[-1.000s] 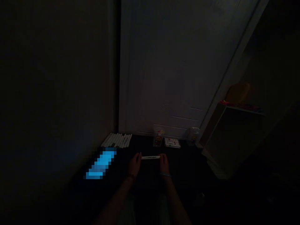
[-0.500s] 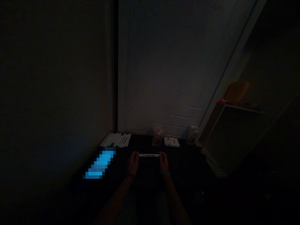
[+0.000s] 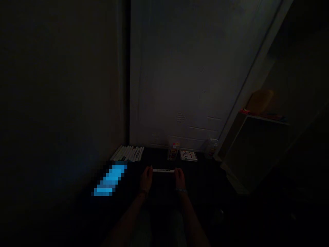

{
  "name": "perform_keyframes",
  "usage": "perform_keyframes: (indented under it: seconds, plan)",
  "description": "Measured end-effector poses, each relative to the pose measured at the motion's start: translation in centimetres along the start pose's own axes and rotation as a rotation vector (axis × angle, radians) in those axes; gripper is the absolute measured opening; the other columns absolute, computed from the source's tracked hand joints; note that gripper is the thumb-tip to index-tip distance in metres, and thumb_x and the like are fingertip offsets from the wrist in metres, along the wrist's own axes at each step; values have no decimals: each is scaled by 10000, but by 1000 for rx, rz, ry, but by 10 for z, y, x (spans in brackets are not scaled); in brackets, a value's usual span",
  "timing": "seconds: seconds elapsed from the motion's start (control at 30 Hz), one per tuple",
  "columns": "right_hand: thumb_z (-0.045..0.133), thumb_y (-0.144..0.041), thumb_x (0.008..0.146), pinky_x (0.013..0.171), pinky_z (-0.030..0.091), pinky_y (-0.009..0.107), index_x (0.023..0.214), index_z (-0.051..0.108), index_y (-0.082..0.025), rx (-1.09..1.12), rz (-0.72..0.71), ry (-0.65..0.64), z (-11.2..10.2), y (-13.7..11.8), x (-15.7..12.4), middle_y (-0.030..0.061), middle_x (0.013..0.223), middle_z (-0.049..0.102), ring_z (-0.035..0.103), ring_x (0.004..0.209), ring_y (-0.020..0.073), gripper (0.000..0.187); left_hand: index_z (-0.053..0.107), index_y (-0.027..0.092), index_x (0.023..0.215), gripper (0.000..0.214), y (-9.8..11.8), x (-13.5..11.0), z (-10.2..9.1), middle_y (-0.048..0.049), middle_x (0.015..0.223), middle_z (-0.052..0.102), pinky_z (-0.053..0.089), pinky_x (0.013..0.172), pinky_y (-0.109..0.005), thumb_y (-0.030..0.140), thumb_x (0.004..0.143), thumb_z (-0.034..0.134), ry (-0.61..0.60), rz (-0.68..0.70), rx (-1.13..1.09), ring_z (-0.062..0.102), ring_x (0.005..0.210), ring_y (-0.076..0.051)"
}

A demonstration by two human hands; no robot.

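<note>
The scene is very dark. My left hand [image 3: 146,178] and my right hand [image 3: 179,178] each pinch one end of a thin white marker [image 3: 163,170], held level over a dark surface. A wristband shows on my right wrist. Behind the left hand lies a row of several white markers [image 3: 128,153] side by side.
A glowing blue screen [image 3: 110,179] lies at the left. A small clear container [image 3: 173,151], a flat printed pack [image 3: 188,155] and another small container [image 3: 211,148] stand by a white door [image 3: 190,75]. A white shelf unit [image 3: 246,151] is at the right.
The marker and both hands have shifted slightly up and away with the view; the grip stays the same.
</note>
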State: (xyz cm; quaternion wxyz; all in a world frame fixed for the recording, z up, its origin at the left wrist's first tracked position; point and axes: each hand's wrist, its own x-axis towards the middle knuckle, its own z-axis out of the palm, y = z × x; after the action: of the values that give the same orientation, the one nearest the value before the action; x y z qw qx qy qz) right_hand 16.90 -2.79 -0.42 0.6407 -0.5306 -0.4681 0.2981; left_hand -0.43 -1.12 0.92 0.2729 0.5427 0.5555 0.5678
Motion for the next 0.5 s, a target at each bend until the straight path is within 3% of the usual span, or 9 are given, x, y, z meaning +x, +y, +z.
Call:
perform_keyframes:
  seconds: [0.3, 0.5]
  plan:
    - [410, -486, 776, 707, 385, 231, 890, 545, -213, -2, -53, -8, -3, -5, -1, -3, 817, 573, 514, 757, 134, 325, 543, 188, 777, 369, 0, -2, -1, 23, 663, 554, 377, 592, -210, 509, 775, 361, -60, 62, -17, 500, 614, -114]
    - [424, -485, 764, 662, 393, 233, 880, 565, -214, 7, -34, -4, -2, -6, -1, 2, 786, 578, 510, 716, 141, 327, 553, 182, 772, 394, 0, -2, 0, 9, 681, 576, 384, 614, -221, 527, 765, 362, -62, 26, -46, 520, 653, -132]
